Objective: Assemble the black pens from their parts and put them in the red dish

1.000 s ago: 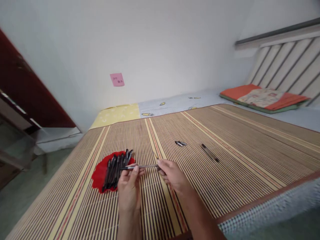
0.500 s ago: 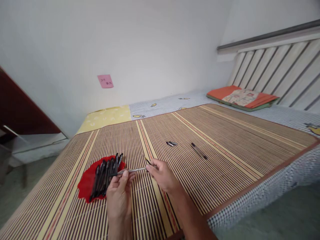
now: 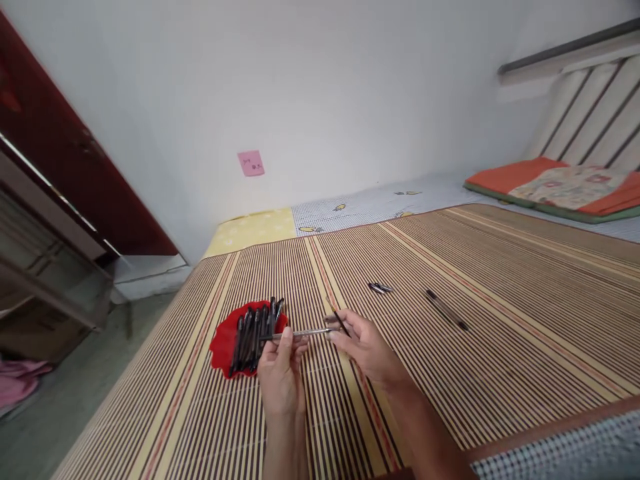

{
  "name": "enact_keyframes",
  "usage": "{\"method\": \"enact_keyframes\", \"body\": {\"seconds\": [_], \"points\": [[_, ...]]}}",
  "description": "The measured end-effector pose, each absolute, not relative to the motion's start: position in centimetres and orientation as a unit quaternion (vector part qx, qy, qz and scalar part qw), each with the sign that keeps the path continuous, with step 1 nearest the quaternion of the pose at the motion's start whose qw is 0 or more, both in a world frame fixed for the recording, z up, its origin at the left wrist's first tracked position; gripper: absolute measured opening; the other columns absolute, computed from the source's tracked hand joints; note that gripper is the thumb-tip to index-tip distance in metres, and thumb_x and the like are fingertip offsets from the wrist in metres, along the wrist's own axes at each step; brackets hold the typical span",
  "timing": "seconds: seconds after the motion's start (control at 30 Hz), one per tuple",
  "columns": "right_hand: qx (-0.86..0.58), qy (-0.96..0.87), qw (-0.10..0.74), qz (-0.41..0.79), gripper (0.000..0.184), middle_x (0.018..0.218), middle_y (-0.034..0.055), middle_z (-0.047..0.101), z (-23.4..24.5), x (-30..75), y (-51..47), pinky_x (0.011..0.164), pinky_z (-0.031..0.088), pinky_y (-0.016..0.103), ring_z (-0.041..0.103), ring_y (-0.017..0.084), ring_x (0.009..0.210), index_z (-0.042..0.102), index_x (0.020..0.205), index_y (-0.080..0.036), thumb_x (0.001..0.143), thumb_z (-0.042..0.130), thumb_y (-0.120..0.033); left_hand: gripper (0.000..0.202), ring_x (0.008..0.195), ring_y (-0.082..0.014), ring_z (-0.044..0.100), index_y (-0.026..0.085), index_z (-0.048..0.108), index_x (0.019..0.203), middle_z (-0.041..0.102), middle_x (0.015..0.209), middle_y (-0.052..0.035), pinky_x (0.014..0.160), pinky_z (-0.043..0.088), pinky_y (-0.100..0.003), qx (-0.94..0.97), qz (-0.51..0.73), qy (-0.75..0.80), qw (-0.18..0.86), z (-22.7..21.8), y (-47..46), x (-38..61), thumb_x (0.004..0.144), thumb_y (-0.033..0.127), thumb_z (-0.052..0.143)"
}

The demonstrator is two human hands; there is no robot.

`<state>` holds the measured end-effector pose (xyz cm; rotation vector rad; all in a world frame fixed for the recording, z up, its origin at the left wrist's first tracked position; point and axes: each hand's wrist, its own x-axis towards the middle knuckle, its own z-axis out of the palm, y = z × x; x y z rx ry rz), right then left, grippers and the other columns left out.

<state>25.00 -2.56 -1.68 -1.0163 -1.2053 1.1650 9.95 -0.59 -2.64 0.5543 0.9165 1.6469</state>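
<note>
My left hand [image 3: 281,363] is closed around a clear pen barrel [image 3: 313,331], held level above the mat with its dark end to the left. At the barrel's right end, the fingers of my right hand [image 3: 363,343] are pinched together. A thin pen refill [image 3: 341,321], dark with a pale tip, slants up out of that right hand. Just left of my left hand, a red wavy-edged plate [image 3: 223,347] bears several black pens [image 3: 250,340] lying side by side. The fingertips partly hide the meeting point of barrel and right hand.
A striped bamboo mat [image 3: 400,267] covers the bed. On it lie a few small pen caps [image 3: 380,287] and a single dark pen [image 3: 447,309] further right. A folded orange cloth [image 3: 530,177] rests by the headboard. A pink note [image 3: 251,163] is on the wall.
The view has turned left, so everything sits further right in the picture. Both hands still hold the barrel and refill, with the right fingers slightly shifted at the barrel's end.
</note>
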Motion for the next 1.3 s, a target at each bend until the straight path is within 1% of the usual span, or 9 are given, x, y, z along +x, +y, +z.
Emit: {"method": "enact_keyframes", "body": {"seconds": [0.1, 0.2, 0.27, 0.43, 0.63, 0.8, 0.97, 1.13, 1.3], "points": [[-0.445, -0.497, 0.539, 0.515, 0.034, 0.073, -0.0004, 0.057, -2.5, 25.2, -2.3, 0.047, 0.027, 0.023, 0.037, 0.009, 0.05, 0.061, 0.086, -0.019, 0.092, 0.055, -0.052, 0.04, 0.064, -0.0137, 0.068, 0.013, 0.063, 0.076, 0.069, 0.067, -0.0035, 0.061, 0.056, -0.021, 0.234, 0.694, 0.396, 0.554, -2.4, -0.8, 10.1, 0.058, 0.034, 0.091], [-0.484, -0.512, 0.53, 0.472, 0.044, 0.059, -0.0034, 0.046, -3.3, 25.1, -2.0, 0.048, 0.027, 0.024, 0.035, 0.01, 0.049, 0.053, 0.068, -0.019, 0.093, 0.052, -0.055, 0.042, 0.062, -0.0126, 0.067, 0.013, 0.062, 0.076, 0.068, 0.066, -0.002, 0.06, 0.055, -0.02, 0.243, 0.691, 0.395, 0.555, -2.3, -1.0, 10.3, 0.055, 0.034, 0.092], [-0.498, -0.527, 0.527, 0.442, 0.04, 0.059, -0.0039, 0.044, -3.5, 25.0, -1.9, 0.052, 0.031, 0.024, 0.04, 0.011, 0.054, 0.052, 0.066, -0.019, 0.091, 0.056, -0.05, 0.042, 0.061, -0.0121, 0.066, 0.013, 0.062, 0.075, 0.068, 0.066, -0.0014, 0.059, 0.054, -0.02, 0.248, 0.692, 0.395, 0.551, -2.4, -1.0, 10.4, 0.055, 0.034, 0.092], [-0.5, -0.544, 0.523, 0.425, 0.013, 0.073, -0.0019, 0.054, -3.2, 25.0, -2.0, 0.062, 0.038, 0.024, 0.051, 0.014, 0.069, 0.063, 0.083, -0.018, 0.083, 0.064, -0.031, 0.045, 0.058, -0.0115, 0.064, 0.012, 0.061, 0.072, 0.067, 0.062, -0.002, 0.055, 0.053, -0.018, 0.23, 0.7, 0.417, 0.531, -2.7, -0.8, 10.7, 0.052, 0.037, 0.093], [-0.534, -0.551, 0.516, 0.381, 0.008, 0.058, -0.0079, 0.037, -3.0, 24.9, -2.2, 0.051, 0.027, 0.023, 0.035, 0.011, 0.054, 0.064, 0.083, -0.02, 0.079, 0.066, -0.026, 0.044, 0.054, -0.0128, 0.064, 0.014, 0.056, 0.069, 0.064, 0.058, -0.0014, 0.048, 0.049, -0.017, 0.189, 0.7, 0.439, 0.531, -3.3, -0.7, 10.9, 0.056, 0.036, 0.091], [-0.494, -0.54, 0.552, 0.401, 0.016, 0.08, -0.0004, 0.06, -2.7, 24.9, -2.1, 0.067, 0.042, 0.025, 0.057, 0.016, 0.076, 0.066, 0.093, -0.02, 0.083, 0.064, -0.032, 0.041, 0.056, -0.0132, 0.066, 0.014, 0.055, 0.072, 0.064, 0.06, -0.0009, 0.048, 0.048, -0.017, 0.192, 0.701, 0.426, 0.538, -3.1, -0.7, 11.1, 0.06, 0.034, 0.09], [-0.514, -0.542, 0.518, 0.418, 0.032, 0.067, 0.0, 0.06, -3.0, 25.0, -2.0, 0.064, 0.043, 0.026, 0.058, 0.016, 0.066, 0.063, 0.07, -0.017, 0.088, 0.058, -0.043, 0.041, 0.055, -0.0131, 0.065, 0.014, 0.055, 0.073, 0.065, 0.059, -0.0015, 0.05, 0.05, -0.018, 0.205, 0.701, 0.423, 0.537, -3.1, -0.7, 11.2, 0.06, 0.033, 0.089], [-0.531, -0.53, 0.526, 0.4, 0.021, 0.083, 0.0042, 0.07, -3.2, 25.8, -2.0, 0.073, 0.049, 0.029, 0.066, 0.021, 0.082, 0.07, 0.091, -0.017, 0.081, 0.067, -0.035, 0.028, 0.056, -0.0145, 0.066, 0.014, 0.054, 0.076, 0.067, 0.063, -0.0043, 0.05, 0.05, -0.019, 0.166, 0.704, 0.441, 0.531, -3.0, -0.7, 10.8, 0.073, 0.025, 0.08], [-0.541, -0.501, 0.549, 0.393, 0.023, 0.088, 0.0063, 0.072, -2.9, 26.3, -2.0, 0.081, 0.049, 0.033, 0.067, 0.022, 0.087, 0.072, 0.091, -0.016, 0.078, 0.069, -0.035, 0.012, 0.072, -0.0172, 0.07, 0.015, 0.052, 0.078, 0.069, 0.074, -0.0071, 0.069, 0.058, -0.03, 0.088, 0.7, 0.389, 0.592, -2.2, -0.5, 10.1, 0.087, 0.011, 0.058]]}}
